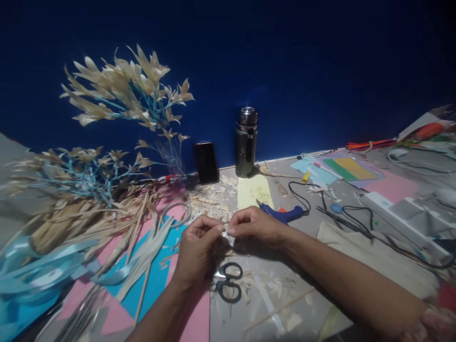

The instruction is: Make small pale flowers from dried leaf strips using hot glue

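My left hand [202,244] and my right hand [251,224] meet over the middle of the table, fingertips almost touching. Both are closed in a pinch on a small whitish piece [228,236], too blurred to name its kind. Just below my left hand lie black-handled scissors [230,282], their blades partly hidden by that hand. Beyond my right hand a blue glue gun [283,213] rests on its side with its cord attached. Pale dried scraps [213,202] are scattered past my fingers.
Dried flowers on blue stems [142,90] stand at the back left, near a phone [205,163] and a steel flask [246,142]. Light blue ribbon [46,266] lies at left. A white power strip [406,225], cables and coloured paper [351,167] occupy the right.
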Demonstrator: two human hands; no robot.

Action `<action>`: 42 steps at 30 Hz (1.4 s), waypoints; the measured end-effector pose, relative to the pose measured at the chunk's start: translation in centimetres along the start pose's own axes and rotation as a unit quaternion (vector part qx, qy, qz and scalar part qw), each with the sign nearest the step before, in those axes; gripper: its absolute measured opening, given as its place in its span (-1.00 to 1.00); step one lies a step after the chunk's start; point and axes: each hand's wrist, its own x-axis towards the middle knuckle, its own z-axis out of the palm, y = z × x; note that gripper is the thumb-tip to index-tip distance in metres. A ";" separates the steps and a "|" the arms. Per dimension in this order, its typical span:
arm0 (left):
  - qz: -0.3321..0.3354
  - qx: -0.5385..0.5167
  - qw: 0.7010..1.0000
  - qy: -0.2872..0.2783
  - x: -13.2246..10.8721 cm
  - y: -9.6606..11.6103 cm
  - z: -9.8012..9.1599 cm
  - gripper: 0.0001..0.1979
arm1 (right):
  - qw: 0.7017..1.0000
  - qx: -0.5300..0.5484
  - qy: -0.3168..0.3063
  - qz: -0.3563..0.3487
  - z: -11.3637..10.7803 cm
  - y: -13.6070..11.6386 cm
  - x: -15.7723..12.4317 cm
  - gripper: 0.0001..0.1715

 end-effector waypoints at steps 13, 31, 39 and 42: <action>-0.022 0.026 0.999 -0.040 0.3 -1.6 -0.9 -0.74 | 0.988 0.069 0.132 -0.044 0.8 0.0 0.5 -0.59; -0.027 0.071 0.997 -0.024 0.6 -2.2 -1.2 -0.74 | 0.989 0.115 0.088 -0.012 0.7 0.3 0.5 -0.60; -0.025 0.047 0.998 -0.036 0.8 -2.3 -1.1 -0.79 | 0.992 0.096 0.083 0.000 0.8 0.2 0.4 -0.60; -0.026 0.051 0.998 -0.030 0.8 -2.3 -1.2 -0.77 | 0.993 0.075 0.092 -0.005 0.7 0.2 0.4 -0.65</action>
